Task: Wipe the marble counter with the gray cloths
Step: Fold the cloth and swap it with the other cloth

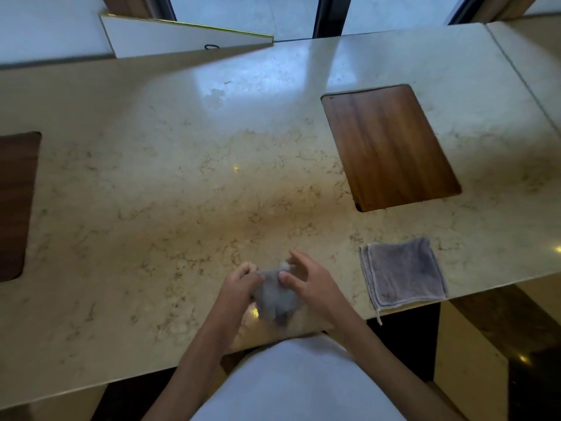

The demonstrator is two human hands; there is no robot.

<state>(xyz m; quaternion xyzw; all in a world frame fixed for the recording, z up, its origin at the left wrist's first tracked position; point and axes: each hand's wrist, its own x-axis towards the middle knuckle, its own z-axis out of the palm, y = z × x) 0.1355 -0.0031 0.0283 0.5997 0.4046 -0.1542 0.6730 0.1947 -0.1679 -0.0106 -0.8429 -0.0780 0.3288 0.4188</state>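
A crumpled gray cloth [274, 296] is bunched between my two hands near the front edge of the beige marble counter [170, 183]. My left hand [239, 284] grips the cloth's left side with curled fingers. My right hand [306, 282] pinches its top right corner, the other fingers spread. A second gray cloth [403, 273] lies flat and folded on the counter to the right, close to the front edge, untouched.
A wooden board [391, 147] is set into the counter at the right rear, another dark one [15, 205] at the left edge. A white box [182, 41] lies at the back left by the windows. The counter's front edge runs just before my body.
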